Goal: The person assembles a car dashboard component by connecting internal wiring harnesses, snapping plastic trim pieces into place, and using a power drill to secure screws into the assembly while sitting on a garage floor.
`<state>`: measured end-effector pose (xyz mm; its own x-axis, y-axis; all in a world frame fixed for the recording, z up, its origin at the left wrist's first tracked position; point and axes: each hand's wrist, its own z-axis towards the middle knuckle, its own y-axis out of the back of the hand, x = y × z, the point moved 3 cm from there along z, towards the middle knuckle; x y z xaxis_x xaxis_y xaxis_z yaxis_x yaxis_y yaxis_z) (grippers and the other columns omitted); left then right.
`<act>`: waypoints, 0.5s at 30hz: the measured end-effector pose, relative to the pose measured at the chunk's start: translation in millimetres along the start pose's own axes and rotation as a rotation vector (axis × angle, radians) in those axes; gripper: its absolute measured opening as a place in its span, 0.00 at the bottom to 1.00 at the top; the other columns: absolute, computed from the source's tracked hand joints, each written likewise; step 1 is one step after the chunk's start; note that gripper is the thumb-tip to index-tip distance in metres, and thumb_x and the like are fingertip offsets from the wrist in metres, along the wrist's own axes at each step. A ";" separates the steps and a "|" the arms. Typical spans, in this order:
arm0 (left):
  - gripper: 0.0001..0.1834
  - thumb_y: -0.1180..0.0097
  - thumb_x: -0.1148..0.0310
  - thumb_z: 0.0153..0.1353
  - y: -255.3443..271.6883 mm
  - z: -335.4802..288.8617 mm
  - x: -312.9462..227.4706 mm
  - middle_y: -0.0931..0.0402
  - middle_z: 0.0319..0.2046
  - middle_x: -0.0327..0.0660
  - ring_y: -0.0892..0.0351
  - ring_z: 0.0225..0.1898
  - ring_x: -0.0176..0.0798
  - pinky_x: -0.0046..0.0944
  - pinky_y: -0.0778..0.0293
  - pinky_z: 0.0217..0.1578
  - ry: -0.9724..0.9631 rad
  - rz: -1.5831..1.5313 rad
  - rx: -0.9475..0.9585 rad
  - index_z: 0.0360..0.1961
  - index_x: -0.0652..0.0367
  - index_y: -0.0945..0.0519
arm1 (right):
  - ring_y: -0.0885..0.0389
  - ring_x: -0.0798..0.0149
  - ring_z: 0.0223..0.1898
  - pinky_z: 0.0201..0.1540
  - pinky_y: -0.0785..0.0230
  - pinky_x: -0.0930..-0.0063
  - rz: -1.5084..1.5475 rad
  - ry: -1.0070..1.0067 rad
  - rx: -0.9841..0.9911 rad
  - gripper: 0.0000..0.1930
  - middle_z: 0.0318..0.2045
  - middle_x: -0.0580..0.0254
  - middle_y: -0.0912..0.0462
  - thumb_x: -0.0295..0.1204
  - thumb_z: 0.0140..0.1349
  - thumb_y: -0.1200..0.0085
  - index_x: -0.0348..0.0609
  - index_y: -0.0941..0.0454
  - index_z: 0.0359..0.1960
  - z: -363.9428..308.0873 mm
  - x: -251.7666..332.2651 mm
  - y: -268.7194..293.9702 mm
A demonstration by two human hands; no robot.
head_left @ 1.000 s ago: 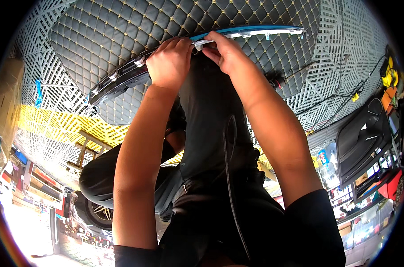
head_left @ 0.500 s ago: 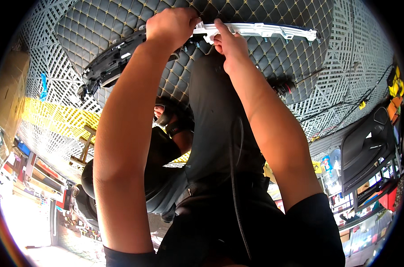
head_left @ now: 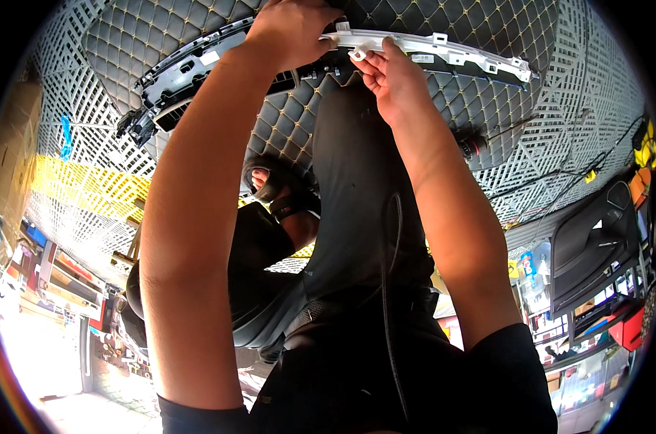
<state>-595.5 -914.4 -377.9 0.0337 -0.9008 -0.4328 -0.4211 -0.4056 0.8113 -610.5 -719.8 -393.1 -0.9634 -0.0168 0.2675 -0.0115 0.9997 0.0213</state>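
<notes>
A long white plastic strip with clip tabs [head_left: 458, 53] lies across the far side, over a long dark trim panel [head_left: 177, 81] that has vent-like openings and reaches out to the left. My left hand [head_left: 288, 35] is closed at the strip's left end, its thumb and fingers gripping it. A little to the right, my right hand [head_left: 400, 83] pinches the strip beside a small white tab [head_left: 359, 53], thumb on top and fingers curled below. My left hand and forearm hide the middle of the panel.
A quilted black mat [head_left: 284, 119] lies under the parts, over grey lattice floor tiles [head_left: 566, 108] and a yellow strip of tiles [head_left: 89, 186]. A small black cylindrical thing [head_left: 474, 145] rests by the mat's right edge. A cardboard box [head_left: 13, 152] stands at left, a black panel [head_left: 595, 246] at right.
The strip and trim panel have tilted, showing more of the panel's face and vent. My right hand has shifted slightly right and its fingers have spread a little along the strip.
</notes>
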 end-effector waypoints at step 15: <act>0.34 0.26 0.52 0.48 -15.7 -2.7 2.0 0.19 0.50 0.43 0.22 0.55 0.48 0.48 0.27 0.59 -0.099 0.044 -0.119 0.57 0.53 0.16 | 0.11 0.70 0.38 0.37 0.35 0.76 -0.056 -0.007 -0.064 0.18 0.33 0.71 0.15 0.47 0.79 0.55 0.47 0.24 0.40 0.8 0.1 -6.4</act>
<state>-586.4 -910.3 -390.4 -0.0745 -0.9007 -0.4280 -0.3094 -0.3871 0.8686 -610.8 -726.1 -393.9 -0.9637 -0.0722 0.2571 -0.0484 0.9940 0.0977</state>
